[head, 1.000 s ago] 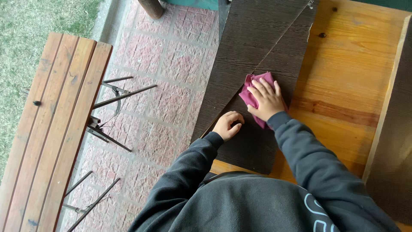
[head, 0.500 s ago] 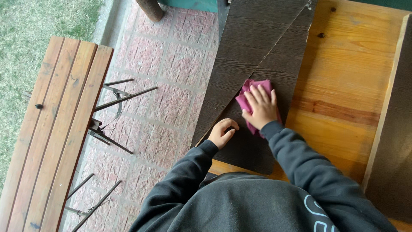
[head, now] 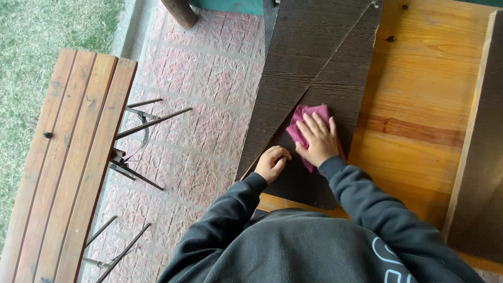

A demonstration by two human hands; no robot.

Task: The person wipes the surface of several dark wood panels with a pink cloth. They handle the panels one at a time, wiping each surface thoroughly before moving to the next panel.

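One pink cloth (head: 306, 123) lies flat under right hand (head: 316, 140) fingers (head: 313, 126).

Position: head-worn, above the person's shoulders.
Direction: straight down.
Range: close to the hands; the table (head: 419, 94) fills the right, the bench (head: 68, 157) the left.
Views: one only, nothing shared.

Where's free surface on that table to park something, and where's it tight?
Free: the bare orange table strip between the dark board and the second dark board at the right edge. Crowded: the near end of the dark board, where the right hand presses the pink cloth and the left hand rests.
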